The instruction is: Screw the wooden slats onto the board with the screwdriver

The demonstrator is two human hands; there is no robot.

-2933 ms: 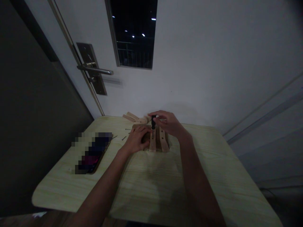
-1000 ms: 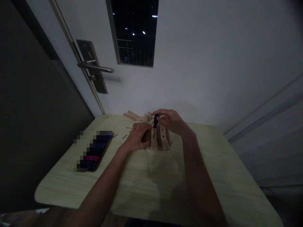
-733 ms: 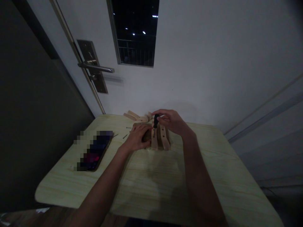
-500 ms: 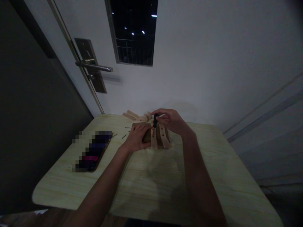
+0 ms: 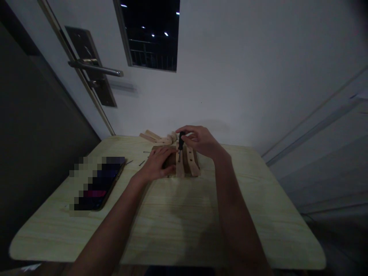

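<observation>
My right hand (image 5: pixel 201 142) is closed around the black handle of a small screwdriver (image 5: pixel 181 141). The screwdriver stands nearly upright, its tip down on a pale wooden strip (image 5: pixel 180 168). Beside that strip lies a second, angled wooden strip (image 5: pixel 192 161) with dark holes. Both rest across a darker wooden board (image 5: pixel 169 163). Over the board's left part my left hand (image 5: pixel 156 163) lies with fingers stretched out and thumb apart, fingertips close to the first strip. My right fingers partly hide the handle's top.
More pale wooden pieces (image 5: pixel 159 138) lie at the table's back edge, by the white door (image 5: pixel 230 76). Several screws (image 5: pixel 142 163) are scattered left of the board. A phone (image 5: pixel 105 180) lies at left on the light wooden table (image 5: pixel 161 230). A metal door handle (image 5: pixel 97 69) juts out above.
The whole view has shifted, so table, hands and wood appear slightly further left and higher. The right hand still grips the screwdriver on the same strip, and the left hand stays on the board.
</observation>
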